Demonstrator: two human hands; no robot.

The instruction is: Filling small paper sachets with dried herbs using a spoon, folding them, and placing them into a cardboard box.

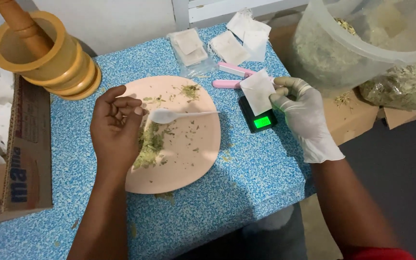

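My left hand point(116, 127) is bare and holds a white plastic spoon point(179, 115) over a pink plate point(193, 159). Crushed green dried herbs point(149, 144) lie on the plate beside that hand. My right hand point(304, 113) wears a white glove and pinches a small white filter bag point(257, 91) by its edge. The bag hangs just above a small black pocket scale point(258, 120) with a lit green display.
A wooden mortar with pestle point(44, 53) stands at the back left. A cardboard box point(22, 154) sits at the left edge. More white bags point(227, 45), a pink tool point(234, 71) and a clear tub of dried herbs point(362, 43) lie beyond the blue speckled table point(246, 183).
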